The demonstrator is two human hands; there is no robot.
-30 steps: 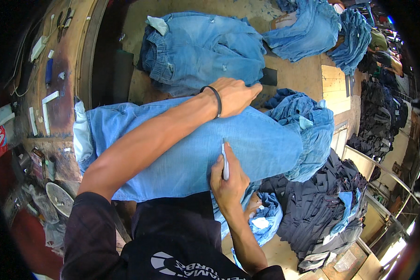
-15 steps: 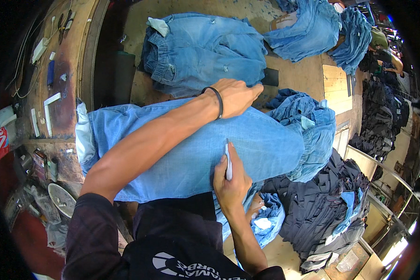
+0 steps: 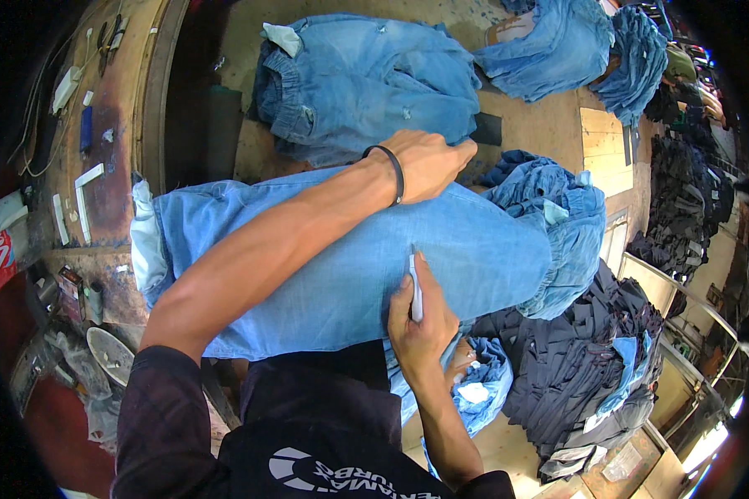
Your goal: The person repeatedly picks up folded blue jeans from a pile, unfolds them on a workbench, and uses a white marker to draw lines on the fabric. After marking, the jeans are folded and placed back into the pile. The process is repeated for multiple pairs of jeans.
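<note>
Light-blue jeans (image 3: 333,283) lie stretched out in front of me, with a white cuff-like end at the left and a bunched elastic waist (image 3: 570,266) at the right. My left hand (image 3: 429,170), a black band on its wrist, reaches across and is closed at their far edge, gripping the denim; its fingertips are partly hidden. Closer to me, my right hand (image 3: 424,328) pinches a slim white-handled tool (image 3: 416,291). Its thin dark tip touches or hovers just over the denim; I cannot tell which.
Beyond lies a stack of blue jeans (image 3: 366,83), with more denim piles (image 3: 549,50) at the far right. A heap of dark garments (image 3: 574,374) sits at the near right. On the left, a wooden bench (image 3: 116,208) carries pliers, a blue object and white strips.
The whole view has shifted slightly. My right hand and the white-handled tool sit a little further right and nearer to me; my left hand keeps its place on the denim.
</note>
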